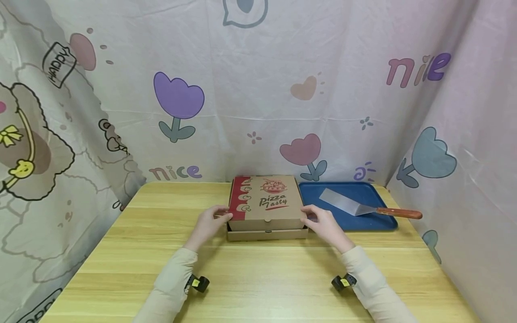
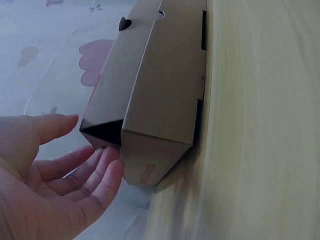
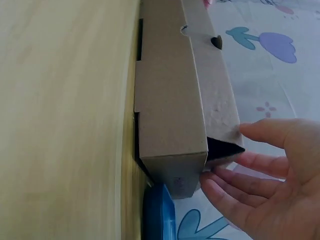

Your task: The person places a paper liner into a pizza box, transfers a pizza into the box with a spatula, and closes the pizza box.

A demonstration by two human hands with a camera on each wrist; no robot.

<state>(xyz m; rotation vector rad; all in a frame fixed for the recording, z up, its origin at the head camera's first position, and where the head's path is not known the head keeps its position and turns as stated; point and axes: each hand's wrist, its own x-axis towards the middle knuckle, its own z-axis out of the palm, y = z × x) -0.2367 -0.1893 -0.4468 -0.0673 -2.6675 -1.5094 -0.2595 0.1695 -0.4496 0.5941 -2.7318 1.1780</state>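
Note:
A brown cardboard pizza box (image 1: pixel 278 197) with a red printed strip lies at the back middle of the table, its lid slightly raised at the front above the lower tray. At the lid's left front corner is my left hand (image 1: pixel 211 226); in the left wrist view its fingertips (image 2: pixel 114 167) touch the side of the box, while the thumb stands just off the lid. My right hand (image 1: pixel 324 225) pinches the right front corner of the lid (image 3: pixel 220 107), thumb on the edge and fingers underneath. A dark gap shows between lid and tray at both corners. The box's inside is hidden.
Right of the box lies a blue tray (image 1: pixel 347 224), close against it. A pizza spatula (image 1: pixel 341 202) rests across the tray, its wooden handle (image 1: pixel 400 213) sticking out past the right rim. Behind the wooden table (image 1: pixel 266 278) hangs a printed curtain (image 1: pixel 250 89).

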